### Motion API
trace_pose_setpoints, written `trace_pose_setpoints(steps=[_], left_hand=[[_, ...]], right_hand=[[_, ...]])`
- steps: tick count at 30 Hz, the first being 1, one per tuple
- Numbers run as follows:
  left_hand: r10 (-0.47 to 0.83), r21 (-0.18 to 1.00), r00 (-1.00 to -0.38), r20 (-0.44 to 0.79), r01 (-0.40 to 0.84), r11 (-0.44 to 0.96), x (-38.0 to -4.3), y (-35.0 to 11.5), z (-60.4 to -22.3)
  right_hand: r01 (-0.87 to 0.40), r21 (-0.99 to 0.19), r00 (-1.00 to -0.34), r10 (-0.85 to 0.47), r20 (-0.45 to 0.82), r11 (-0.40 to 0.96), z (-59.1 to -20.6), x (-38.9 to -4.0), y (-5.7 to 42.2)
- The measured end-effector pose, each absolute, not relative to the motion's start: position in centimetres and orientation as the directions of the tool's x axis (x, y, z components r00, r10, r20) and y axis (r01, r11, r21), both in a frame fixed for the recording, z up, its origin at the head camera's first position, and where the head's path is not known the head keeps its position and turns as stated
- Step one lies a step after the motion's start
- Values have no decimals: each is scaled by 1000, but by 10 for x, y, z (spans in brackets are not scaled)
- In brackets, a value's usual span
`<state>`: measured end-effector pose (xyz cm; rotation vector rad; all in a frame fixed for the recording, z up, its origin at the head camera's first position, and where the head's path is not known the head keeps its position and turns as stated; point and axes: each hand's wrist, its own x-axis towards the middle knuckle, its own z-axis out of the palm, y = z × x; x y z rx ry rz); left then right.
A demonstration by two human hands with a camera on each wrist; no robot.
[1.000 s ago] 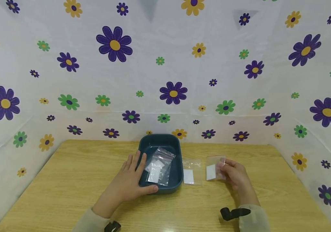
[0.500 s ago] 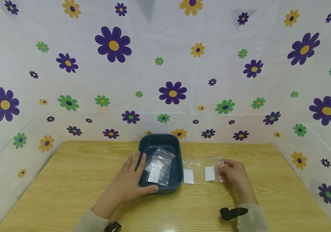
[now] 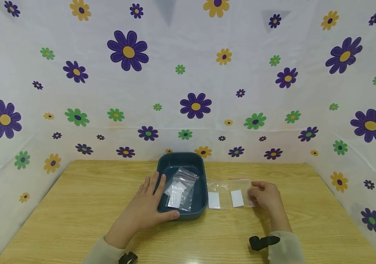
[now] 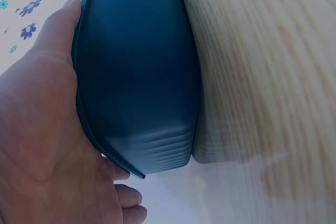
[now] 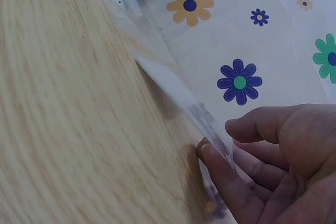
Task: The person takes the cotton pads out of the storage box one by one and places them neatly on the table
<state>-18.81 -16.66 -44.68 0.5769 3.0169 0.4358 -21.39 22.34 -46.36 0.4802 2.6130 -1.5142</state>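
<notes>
My left hand (image 3: 146, 205) lies along the left side of a dark blue tub (image 3: 200, 212), fingers spread and thumb at its front rim. In the left wrist view the palm faces the tub's side wall (image 4: 136, 72). Inside lie several clear zip bags (image 3: 188, 196) with white pieces in them. My right hand (image 3: 267, 196) holds the right edge of another zip bag (image 3: 237, 198) containing a white card. The right wrist view has this bag (image 5: 173, 87) slightly tilted off the table, its edge between thumb and fingers; the thumb looks barely in contact.
A similar zip bag (image 3: 214, 200) with a white card lies just right of the tub, beside the held one. The wooden table (image 3: 109, 183) is backed by a flowered cloth (image 3: 260, 73), which also hangs at both sides.
My right hand has brought the zip bag down and leftward, closer to the bag beside the tub. The left hand and the tub stay put.
</notes>
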Motion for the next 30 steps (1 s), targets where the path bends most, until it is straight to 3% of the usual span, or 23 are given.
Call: trace_pose_setpoints(steps=[16, 30], left_hand=[[363, 290, -932, 13, 350, 890, -186, -167, -446], [367, 294, -930, 17, 355, 887, -187, -167, -446]], right_hand=[[281, -711, -960, 183, -213, 645, -446, -210, 220], [264, -731, -964, 138, -228, 629, -439, -207, 209]])
